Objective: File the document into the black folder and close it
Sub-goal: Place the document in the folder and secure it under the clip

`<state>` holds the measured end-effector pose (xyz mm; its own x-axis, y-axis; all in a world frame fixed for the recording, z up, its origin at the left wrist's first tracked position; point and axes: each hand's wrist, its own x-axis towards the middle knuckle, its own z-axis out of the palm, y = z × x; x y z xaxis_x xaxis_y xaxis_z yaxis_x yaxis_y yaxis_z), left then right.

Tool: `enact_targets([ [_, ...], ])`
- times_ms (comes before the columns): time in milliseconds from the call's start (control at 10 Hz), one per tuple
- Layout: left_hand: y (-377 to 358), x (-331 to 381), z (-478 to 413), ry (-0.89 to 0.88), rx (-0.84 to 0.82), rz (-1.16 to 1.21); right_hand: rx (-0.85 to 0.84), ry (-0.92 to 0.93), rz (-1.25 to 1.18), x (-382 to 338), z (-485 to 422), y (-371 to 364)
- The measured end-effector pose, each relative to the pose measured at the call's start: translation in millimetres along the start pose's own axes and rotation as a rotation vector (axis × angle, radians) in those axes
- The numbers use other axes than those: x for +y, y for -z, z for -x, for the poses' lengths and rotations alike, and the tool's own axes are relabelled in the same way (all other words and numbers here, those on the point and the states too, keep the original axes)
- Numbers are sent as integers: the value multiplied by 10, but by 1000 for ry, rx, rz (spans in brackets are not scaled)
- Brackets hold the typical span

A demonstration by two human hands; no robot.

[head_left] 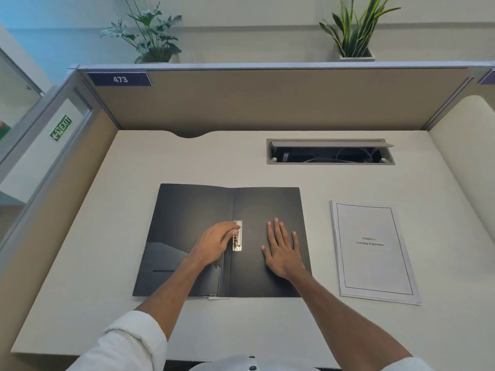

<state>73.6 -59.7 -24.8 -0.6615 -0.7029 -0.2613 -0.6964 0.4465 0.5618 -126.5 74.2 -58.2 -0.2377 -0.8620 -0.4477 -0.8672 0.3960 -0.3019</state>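
The black folder (187, 210) lies open and flat on the desk in front of me. A silver metal clip (237, 245) runs along its spine. My left hand (214, 243) rests over the left flap with its fingertips on the upper end of the clip. My right hand (281, 250) lies flat, fingers spread, on the bare right flap. The document (375, 253), a white stapled stack with a bordered title page, lies on the desk just right of the folder, untouched.
An open cable tray (330, 151) is sunk into the desk (187, 162) behind the folder. Beige partition walls (267, 103) close the desk at the back and both sides. Two potted plants stand behind the rear partition.
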Motion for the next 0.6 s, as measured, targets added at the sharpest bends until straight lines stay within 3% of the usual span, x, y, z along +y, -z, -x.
enact_targets([
  [300, 129, 174, -338, 128, 165, 29, 12, 9, 5, 37, -27, -42],
  [600, 54, 125, -389, 52, 44, -377, 36, 11, -1, 72, -57, -105],
])
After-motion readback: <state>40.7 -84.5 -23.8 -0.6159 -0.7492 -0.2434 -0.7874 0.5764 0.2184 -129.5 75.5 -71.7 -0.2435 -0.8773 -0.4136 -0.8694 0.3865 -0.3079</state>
